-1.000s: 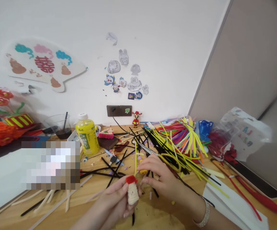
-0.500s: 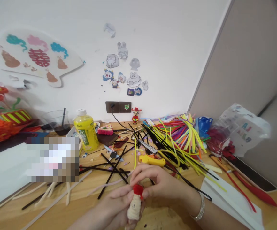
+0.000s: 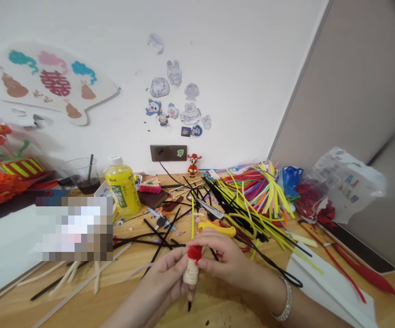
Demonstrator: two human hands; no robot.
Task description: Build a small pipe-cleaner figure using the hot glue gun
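While inside two-handed grip (image 3: 191, 259), pipe-cleaner figure (image 3: 191, 274)

1. A wooden tabletop (image 3: 132, 273) fills the lower part of the view.
2. Black pipe cleaners (image 3: 159, 239) lie crisscrossed near the middle.
3. Behind them, steel scissors (image 3: 211, 209) rest beside a yellow-handled tool (image 3: 218, 229).
4. A heap of multicoloured pipe cleaners (image 3: 252, 193) spreads to the right.
5. A yellow plastic bottle (image 3: 122, 191) stands upright at the back.
6. A white paper sheet (image 3: 327, 282) lies at the front right.
7. Loose white pipe cleaners (image 3: 70, 278) lie at the front left.
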